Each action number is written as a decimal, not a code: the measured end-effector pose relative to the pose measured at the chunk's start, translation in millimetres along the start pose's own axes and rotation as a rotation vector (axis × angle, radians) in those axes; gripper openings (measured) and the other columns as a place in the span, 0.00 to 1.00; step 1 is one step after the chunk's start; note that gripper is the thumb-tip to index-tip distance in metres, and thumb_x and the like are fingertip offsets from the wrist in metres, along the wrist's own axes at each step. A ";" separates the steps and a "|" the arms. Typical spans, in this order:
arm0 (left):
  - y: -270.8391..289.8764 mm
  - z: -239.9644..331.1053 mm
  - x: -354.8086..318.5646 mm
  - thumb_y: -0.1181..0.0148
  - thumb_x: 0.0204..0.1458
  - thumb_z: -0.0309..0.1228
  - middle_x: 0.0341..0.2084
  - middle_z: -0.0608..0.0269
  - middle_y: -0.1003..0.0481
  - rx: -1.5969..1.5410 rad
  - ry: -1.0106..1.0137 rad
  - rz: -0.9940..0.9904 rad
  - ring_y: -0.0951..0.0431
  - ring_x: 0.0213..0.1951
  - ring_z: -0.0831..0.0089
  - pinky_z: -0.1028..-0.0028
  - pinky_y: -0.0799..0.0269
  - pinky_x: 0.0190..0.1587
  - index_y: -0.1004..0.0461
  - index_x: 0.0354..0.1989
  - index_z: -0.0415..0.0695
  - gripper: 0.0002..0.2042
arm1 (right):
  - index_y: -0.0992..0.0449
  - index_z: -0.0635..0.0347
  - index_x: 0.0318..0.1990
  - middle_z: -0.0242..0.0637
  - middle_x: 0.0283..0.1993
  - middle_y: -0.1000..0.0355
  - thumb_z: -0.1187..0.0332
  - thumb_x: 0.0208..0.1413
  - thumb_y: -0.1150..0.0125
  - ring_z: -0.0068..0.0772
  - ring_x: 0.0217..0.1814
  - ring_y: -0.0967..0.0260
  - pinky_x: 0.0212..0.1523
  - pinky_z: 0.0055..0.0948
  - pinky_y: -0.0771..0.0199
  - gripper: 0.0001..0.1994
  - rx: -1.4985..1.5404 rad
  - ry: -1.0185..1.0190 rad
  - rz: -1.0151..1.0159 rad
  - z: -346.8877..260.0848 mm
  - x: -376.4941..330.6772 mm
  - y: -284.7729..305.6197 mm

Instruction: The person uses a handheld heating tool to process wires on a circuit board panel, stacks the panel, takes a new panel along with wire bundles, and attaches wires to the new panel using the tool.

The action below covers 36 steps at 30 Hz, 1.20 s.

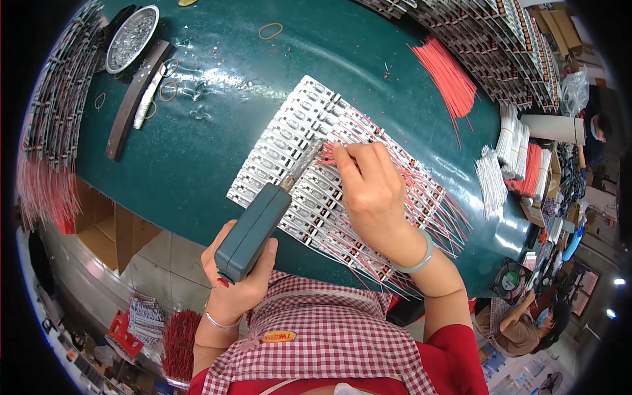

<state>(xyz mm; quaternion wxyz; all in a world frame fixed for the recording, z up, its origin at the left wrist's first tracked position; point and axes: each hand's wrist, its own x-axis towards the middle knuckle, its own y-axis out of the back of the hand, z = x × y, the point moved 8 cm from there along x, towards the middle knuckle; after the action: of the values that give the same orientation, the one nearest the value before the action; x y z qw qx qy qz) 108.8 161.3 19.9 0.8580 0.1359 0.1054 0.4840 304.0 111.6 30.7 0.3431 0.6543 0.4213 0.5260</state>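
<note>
A dark green hand tool with a boxy body (253, 227) and a long grey metal nose sits in my left hand (240, 286), fingers wrapped round it. Its nose reaches over rows of white plastic parts (266, 155), set side by side in a slanted block on the table. My right hand (372, 191) pinches a small bunch of short red wires (326, 154) close to the nose's tip. Red and white wires (438, 227) trail from the block's right side, partly under my right hand. Whether the tip touches a part, I cannot tell.
The green table (217, 125) carries a bowl (133, 39) of small metal pieces, a dark curved bar (135, 102) and rubber bands at left. Red wires (447, 82) lie at far right, near stacked part strips (487, 46) and white wire bundles (513, 141). Another person (530, 326) sits at right.
</note>
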 end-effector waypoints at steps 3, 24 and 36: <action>0.9 -1.5 -0.1 0.32 0.47 0.17 0.32 0.57 0.21 0.036 0.028 -0.021 0.21 0.28 0.73 0.76 0.26 0.31 0.20 0.36 0.33 0.08 | 0.22 0.77 0.45 0.42 0.34 0.33 0.78 0.44 0.40 0.39 0.37 0.33 0.33 0.32 0.28 0.18 0.011 0.004 -0.015 0.0 0.6 -0.3; 10.7 0.5 -12.6 0.32 0.46 0.18 0.33 0.52 0.19 0.048 -0.081 0.033 0.18 0.29 0.66 0.73 0.23 0.34 0.19 0.38 0.31 0.09 | 0.22 0.73 0.44 0.41 0.37 0.30 0.80 0.42 0.38 0.38 0.37 0.32 0.29 0.31 0.29 0.18 0.021 -0.001 0.077 -8.7 -9.2 2.1; 7.6 -6.0 -12.5 0.32 0.47 0.17 0.32 0.57 0.21 -0.017 -0.039 0.011 0.21 0.29 0.73 0.77 0.27 0.32 0.21 0.38 0.31 0.09 | 0.22 0.76 0.45 0.43 0.37 0.31 0.79 0.43 0.39 0.39 0.38 0.33 0.31 0.32 0.28 0.18 0.026 0.008 0.006 -12.1 -5.9 0.1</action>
<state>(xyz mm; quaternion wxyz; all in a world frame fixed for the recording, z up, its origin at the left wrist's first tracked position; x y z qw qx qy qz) 94.5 155.2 17.4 0.8584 0.1387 0.0840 0.4867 291.7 106.3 31.1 0.3312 0.6579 0.4275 0.5242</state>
